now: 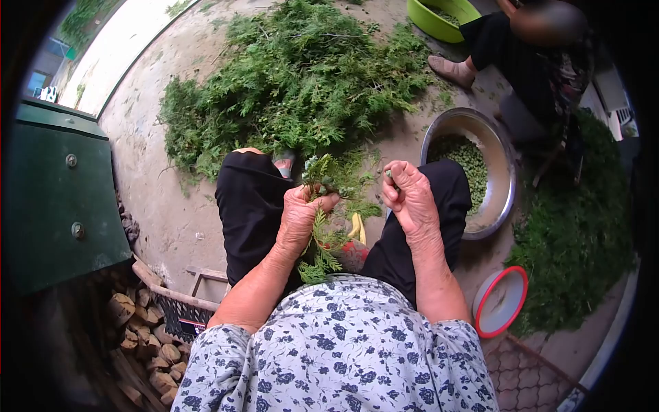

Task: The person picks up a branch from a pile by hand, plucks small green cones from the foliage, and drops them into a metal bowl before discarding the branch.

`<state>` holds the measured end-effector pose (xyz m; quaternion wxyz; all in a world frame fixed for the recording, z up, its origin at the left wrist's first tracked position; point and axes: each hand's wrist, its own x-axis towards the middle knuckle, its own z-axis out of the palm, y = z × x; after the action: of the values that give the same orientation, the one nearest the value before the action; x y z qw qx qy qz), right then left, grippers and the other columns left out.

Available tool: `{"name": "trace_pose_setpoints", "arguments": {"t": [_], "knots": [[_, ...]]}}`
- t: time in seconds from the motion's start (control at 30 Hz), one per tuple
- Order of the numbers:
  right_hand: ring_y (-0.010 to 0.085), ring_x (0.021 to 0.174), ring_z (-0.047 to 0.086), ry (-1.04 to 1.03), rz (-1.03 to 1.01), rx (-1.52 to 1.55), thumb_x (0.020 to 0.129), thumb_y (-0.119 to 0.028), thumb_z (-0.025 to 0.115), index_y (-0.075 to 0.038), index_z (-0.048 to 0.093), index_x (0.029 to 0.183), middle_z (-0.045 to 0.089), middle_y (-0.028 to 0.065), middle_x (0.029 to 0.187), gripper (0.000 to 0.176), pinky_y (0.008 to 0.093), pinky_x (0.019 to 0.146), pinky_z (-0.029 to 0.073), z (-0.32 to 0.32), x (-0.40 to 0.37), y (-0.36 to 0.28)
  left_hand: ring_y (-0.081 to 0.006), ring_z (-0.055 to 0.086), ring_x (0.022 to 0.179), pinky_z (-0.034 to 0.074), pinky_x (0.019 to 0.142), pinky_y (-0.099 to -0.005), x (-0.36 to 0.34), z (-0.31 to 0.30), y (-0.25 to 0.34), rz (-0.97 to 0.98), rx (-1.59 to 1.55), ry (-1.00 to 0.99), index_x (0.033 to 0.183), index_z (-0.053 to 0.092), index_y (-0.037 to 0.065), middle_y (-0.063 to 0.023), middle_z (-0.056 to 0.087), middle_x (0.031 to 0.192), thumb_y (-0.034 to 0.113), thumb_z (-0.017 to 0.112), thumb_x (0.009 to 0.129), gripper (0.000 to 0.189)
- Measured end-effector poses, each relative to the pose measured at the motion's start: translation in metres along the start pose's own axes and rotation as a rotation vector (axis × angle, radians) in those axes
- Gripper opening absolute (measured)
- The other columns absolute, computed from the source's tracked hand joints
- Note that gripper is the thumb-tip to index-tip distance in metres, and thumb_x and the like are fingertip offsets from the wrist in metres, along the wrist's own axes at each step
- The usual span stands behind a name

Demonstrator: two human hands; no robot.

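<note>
My left hand [298, 218] is closed round an evergreen sprig [320, 253] with flat, scaly leaves and small pale-green cones at its top, above my lap. My right hand [414, 199], raised over my right knee, pinches a small green cone [388, 174] between thumb and fingers; the cone is mostly hidden. Just right of that knee stands a wide metal basin [506, 196] holding many small green cones [468, 156]. In front of my feet lies a big heap of cut evergreen branches [295, 75].
Another person [542, 62] sits at upper right beside a lime-green basin [439, 26]. More greenery [576, 233] is piled at right, near a red-rimmed white basin [524, 302]. A green metal box [62, 192] and chopped firewood [147, 336] stand at left.
</note>
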<state>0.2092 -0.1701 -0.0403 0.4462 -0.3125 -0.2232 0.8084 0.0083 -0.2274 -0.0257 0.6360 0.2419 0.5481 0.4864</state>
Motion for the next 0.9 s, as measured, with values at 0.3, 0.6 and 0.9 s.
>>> {"name": "trace_pose_setpoints", "arguments": {"t": [0.3, 0.6, 0.9], "knots": [[0.0075, 0.058, 0.051, 0.163, 0.042, -0.029, 0.088, -0.017, 0.057, -0.001, 0.055, 0.093, 0.056, 0.004, 0.081, 0.017, 0.0173, 0.042, 0.034, 0.007, 0.003, 0.01, -0.0024, 0.047, 0.054, 0.037, 0.048, -0.0183, 0.001, 0.0, 0.002, -0.039, -0.079, 0.013, 0.084, 0.063, 0.004, 0.0039, 0.058, 0.068, 0.002, 0.067, 0.074, 0.011], [0.0028, 0.049, 0.045, 0.253, -0.003, -0.203, 0.086, -0.017, 0.06, -0.004, 0.056, 0.086, 0.049, -0.0025, 0.065, 0.014, 0.0156, 0.037, 0.03, 0.02, 0.006, 0.02, -0.0025, 0.047, 0.054, 0.037, 0.049, -0.0183, 0.001, 0.001, -0.001, -0.034, -0.027, -0.041, 0.084, 0.064, 0.004, 0.0041, 0.058, 0.07, 0.002, 0.067, 0.074, 0.011], [0.0043, 0.05, 0.046, 0.268, -0.096, -0.032, 0.084, -0.015, 0.062, -0.003, 0.054, 0.09, 0.056, 0.0019, 0.072, 0.015, 0.0157, 0.042, 0.033, 0.017, 0.004, 0.003, -0.0033, 0.048, 0.054, 0.038, 0.049, -0.019, 0.001, -0.003, -0.001, -0.015, -0.07, -0.013, 0.083, 0.063, 0.004, 0.0034, 0.058, 0.069, 0.002, 0.066, 0.074, 0.01]]}}
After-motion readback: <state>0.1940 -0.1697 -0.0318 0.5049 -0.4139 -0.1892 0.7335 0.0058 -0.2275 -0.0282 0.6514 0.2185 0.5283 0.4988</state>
